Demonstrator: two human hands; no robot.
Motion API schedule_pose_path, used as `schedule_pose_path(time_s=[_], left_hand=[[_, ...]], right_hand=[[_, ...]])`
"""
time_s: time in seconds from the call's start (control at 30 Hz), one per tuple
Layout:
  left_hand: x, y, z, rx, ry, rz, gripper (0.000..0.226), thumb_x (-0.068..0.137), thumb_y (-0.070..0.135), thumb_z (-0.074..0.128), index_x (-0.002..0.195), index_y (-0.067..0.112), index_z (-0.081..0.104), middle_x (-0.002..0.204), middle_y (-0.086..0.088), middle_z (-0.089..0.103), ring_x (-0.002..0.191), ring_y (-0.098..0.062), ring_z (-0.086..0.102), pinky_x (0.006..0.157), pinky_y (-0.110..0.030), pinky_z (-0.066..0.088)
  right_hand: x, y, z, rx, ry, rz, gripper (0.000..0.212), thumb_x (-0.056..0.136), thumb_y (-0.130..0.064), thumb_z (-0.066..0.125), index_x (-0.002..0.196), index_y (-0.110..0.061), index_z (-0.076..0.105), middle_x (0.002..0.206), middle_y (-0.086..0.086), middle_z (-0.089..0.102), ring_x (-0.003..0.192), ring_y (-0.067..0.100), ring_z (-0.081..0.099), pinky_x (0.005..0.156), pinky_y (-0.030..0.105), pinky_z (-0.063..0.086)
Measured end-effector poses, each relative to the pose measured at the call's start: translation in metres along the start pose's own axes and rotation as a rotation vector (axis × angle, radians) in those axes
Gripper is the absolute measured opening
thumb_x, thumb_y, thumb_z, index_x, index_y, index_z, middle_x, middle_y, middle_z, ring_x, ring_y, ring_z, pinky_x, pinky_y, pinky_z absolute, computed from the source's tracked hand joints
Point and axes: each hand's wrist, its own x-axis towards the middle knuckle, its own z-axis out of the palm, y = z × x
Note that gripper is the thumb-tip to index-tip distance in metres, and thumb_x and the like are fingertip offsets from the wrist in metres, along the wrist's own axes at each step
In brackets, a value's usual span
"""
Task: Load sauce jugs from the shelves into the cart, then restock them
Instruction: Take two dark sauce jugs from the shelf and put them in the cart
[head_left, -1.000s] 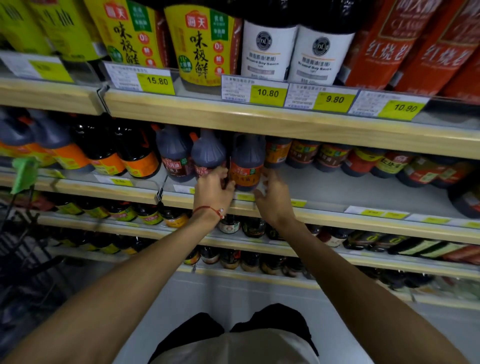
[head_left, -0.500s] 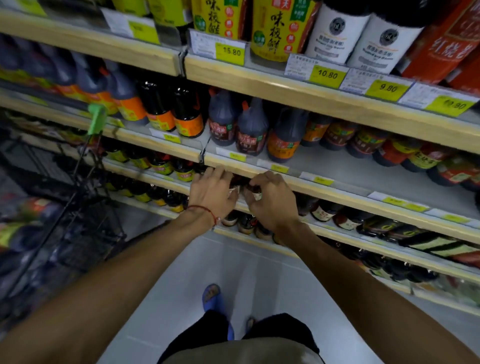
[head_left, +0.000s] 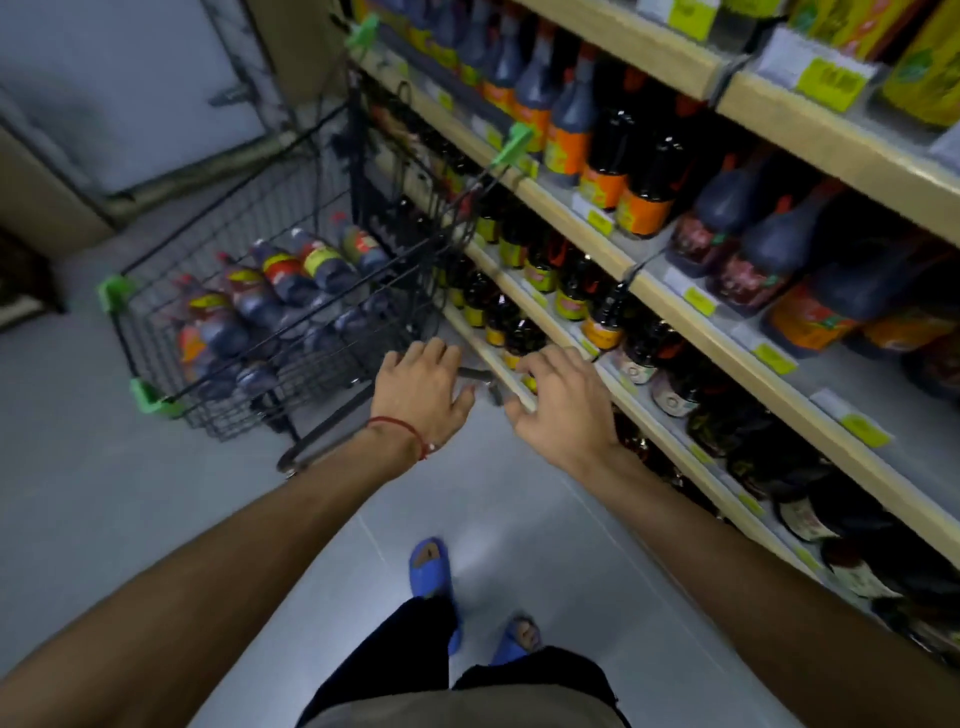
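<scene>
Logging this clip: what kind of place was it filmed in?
Most likely a supermarket aisle: long shelves packed with sauce bottles, yellow price tags along the shelf edges, and a wire shopping cart holding sauce jugs.

floor: grey tiles (head_left: 130, 519), soft glare patch (head_left: 483, 561) | wall: pale grey panel (head_left: 130, 78) far left | beige post (head_left: 291, 47) beside it | light: dim, bluish

One black wire cart (head_left: 249, 332) stands in the aisle, with four green corner caps (head_left: 114, 293). Inside the cart lie five sauce jugs (head_left: 280, 273) in the top row, with more beneath, too blurred to count. Right of the cart run at least three shelves (head_left: 841, 145). Behind the cart are two hands, the left hand (head_left: 421, 395) and the right hand (head_left: 561, 405), and two blue slippers (head_left: 431, 566).
</scene>
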Motion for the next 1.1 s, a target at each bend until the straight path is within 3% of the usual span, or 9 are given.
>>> schedule_pose_path(time_s=[0.3,0.47,0.63,0.83,1.1], left_hand=[[-0.039,-0.141,0.0,-0.019,-0.003,-0.236,0.039,0.093,0.05,0.047,0.115,0.019,0.053,0.11,-0.004,0.054,0.105,-0.029,0.054,0.085,-0.043,0.043],[-0.033,-0.231,0.003,-0.022,0.016,-0.311,0.036,0.093,0.048,0.051,0.11,0.016,0.054,0.106,-0.007,0.054,0.099,-0.031,0.056,0.08,-0.044,0.044],[-0.021,-0.308,0.007,-0.047,-0.028,-0.357,0.037,0.094,0.046,0.05,0.118,0.018,0.053,0.112,-0.007,0.054,0.104,-0.031,0.057,0.086,-0.044,0.044],[0.008,-0.373,0.028,-0.103,-0.059,-0.384,0.036,0.095,0.045,0.047,0.118,0.018,0.053,0.114,-0.005,0.057,0.107,-0.029,0.059,0.094,-0.044,0.047],[0.082,-0.432,0.068,-0.215,-0.149,-0.543,0.042,0.095,0.045,0.052,0.13,0.022,0.048,0.129,-0.004,0.055,0.115,-0.028,0.057,0.1,-0.049,0.047]], right_hand=[[0.064,-0.125,0.054,0.013,-0.08,-0.213,0.034,0.083,-0.036,0.07,0.11,-0.016,0.07,0.106,0.003,0.066,0.106,0.029,0.057,0.094,0.041,0.047],[0.116,-0.196,0.093,0.039,-0.104,-0.259,0.03,0.082,-0.033,0.07,0.106,-0.016,0.07,0.103,0.003,0.065,0.102,0.03,0.059,0.087,0.042,0.05],[0.164,-0.255,0.129,0.094,-0.101,-0.258,0.034,0.078,-0.035,0.061,0.102,-0.012,0.071,0.1,0.007,0.067,0.098,0.034,0.06,0.082,0.045,0.053],[0.223,-0.287,0.17,0.129,-0.118,-0.258,0.023,0.08,-0.027,0.075,0.098,-0.014,0.068,0.097,0.006,0.065,0.095,0.03,0.059,0.076,0.038,0.049],[0.332,-0.29,0.232,0.141,-0.3,-0.31,0.026,0.085,-0.032,0.073,0.107,-0.017,0.069,0.105,0.001,0.067,0.098,0.024,0.062,0.077,0.034,0.047]])
